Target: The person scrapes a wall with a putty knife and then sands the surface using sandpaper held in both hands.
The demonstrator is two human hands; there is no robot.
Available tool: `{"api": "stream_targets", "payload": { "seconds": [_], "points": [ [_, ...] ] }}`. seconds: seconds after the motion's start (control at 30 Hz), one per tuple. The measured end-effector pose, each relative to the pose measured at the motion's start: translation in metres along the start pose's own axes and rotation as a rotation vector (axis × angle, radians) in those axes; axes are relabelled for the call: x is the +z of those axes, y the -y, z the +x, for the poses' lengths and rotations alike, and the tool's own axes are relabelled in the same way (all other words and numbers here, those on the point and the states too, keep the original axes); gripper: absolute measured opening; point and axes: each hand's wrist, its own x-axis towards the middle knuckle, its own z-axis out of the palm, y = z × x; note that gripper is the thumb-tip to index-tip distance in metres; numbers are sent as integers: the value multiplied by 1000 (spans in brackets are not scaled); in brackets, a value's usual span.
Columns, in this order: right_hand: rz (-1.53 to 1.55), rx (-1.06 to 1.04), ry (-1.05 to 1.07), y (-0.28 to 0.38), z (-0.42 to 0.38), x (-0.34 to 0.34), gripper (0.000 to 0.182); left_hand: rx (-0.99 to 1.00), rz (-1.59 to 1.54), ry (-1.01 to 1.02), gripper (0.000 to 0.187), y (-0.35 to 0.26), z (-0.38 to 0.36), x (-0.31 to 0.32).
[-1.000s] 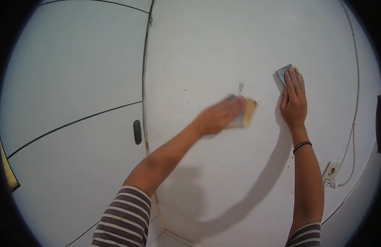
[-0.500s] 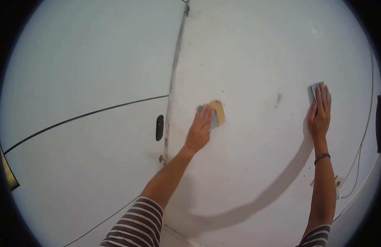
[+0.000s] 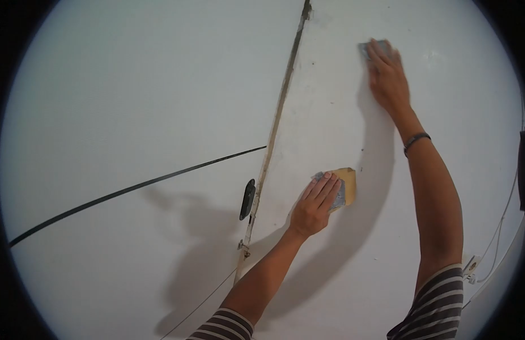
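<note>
My left hand (image 3: 315, 208) lies against the white wall panel (image 3: 313, 130), its fingers together over a folded piece of sandpaper (image 3: 349, 190). Part of the sheet is grey and part yellow-tan; the yellow part sticks out to the right of the fingers. Higher up and to the right, my right hand (image 3: 389, 79) presses a smaller grey piece of sandpaper (image 3: 364, 50) to the same panel. That hand is slightly blurred, and its fingers cover much of the piece.
A dark seam (image 3: 286, 79) runs down the panel's left edge. Beside it are a black recessed handle (image 3: 247, 199) and a small metal latch (image 3: 243, 247). A switch or socket plate (image 3: 472, 265) with thin cables (image 3: 498, 238) is at the lower right.
My right hand has swept up and left across the panel with its sandpaper. My left hand stays near the same patch, slightly lower. The view has shifted, moving the seam rightward.
</note>
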Motion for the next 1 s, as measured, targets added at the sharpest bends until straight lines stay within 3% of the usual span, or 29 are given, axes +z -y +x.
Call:
{"api": "stream_targets", "payload": {
  "seconds": [0.13,0.17,0.27,0.3,0.4,0.5,0.6,0.7,0.83,1.0],
  "points": [
    [100,-114,43,62,11,21,45,-1,-48,6,57,1,-1,-3],
    [64,-188,118,78,7,19,47,-3,-67,2,57,1,-1,-3],
    [329,-424,301,125,-33,6,49,-9,-88,15,57,2,-3,-3],
    [441,-469,373,135,-43,-1,49,-6,-95,16,57,4,-3,-3],
    [408,-618,471,125,-31,-3,44,-3,-115,15,56,3,-4,-4],
    [185,-368,406,98,16,9,41,10,-134,12,56,6,-3,-2],
    [228,-194,136,83,32,27,36,27,-153,-10,57,9,-4,2],
    [204,-451,177,117,-15,29,35,29,-140,-22,57,9,-2,1],
    [343,-352,344,148,-49,-9,35,21,-141,-8,57,6,-4,1],
    [323,-510,339,128,-47,-7,33,29,-92,-7,55,6,-5,3]
  ]
}}
